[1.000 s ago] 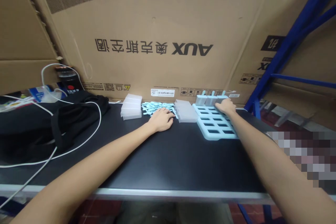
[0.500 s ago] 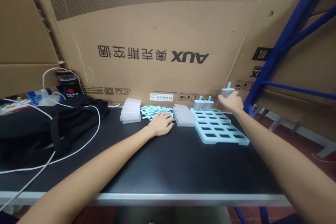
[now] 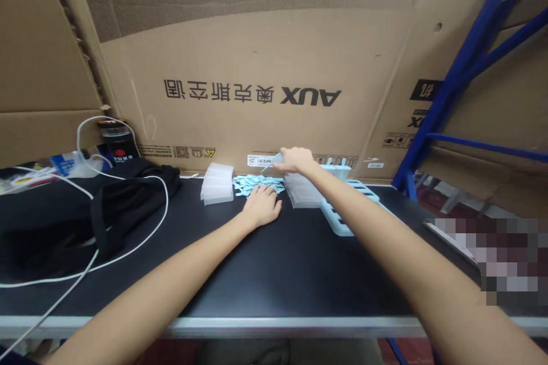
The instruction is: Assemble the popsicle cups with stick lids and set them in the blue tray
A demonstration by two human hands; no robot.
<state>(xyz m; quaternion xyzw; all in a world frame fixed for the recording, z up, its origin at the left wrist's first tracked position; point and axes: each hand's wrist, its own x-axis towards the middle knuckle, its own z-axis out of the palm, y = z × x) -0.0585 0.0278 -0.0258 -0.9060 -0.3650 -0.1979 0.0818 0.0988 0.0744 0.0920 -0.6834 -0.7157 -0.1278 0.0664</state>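
Observation:
My right hand [image 3: 295, 159] is raised over the pile, its fingers pinched on a light blue popsicle stick [image 3: 274, 162] that points down to the left. Below it lies a heap of light blue popsicle sticks [image 3: 248, 183]. My left hand [image 3: 262, 206] rests on the black table with fingers spread, their tips at the heap's near edge. Translucent mould pieces stand on both sides, a left stack [image 3: 217, 184] and a right stack [image 3: 303, 191]. Two popsicle moulds with upright sticks [image 3: 341, 171] sit at the back of the light blue rack [image 3: 338, 227], which my right forearm partly covers.
A black bag [image 3: 128, 199] and a white cable [image 3: 165, 217] lie at the left, with a dark jar [image 3: 119, 140] behind. A large cardboard sheet [image 3: 257, 45] walls off the back. Blue metal shelving [image 3: 445, 97] stands at the right.
My right hand has moved left from the rack's far corner, where it held a popsicle mould, to above the stick heap. It now holds a stick. My left hand has barely moved.

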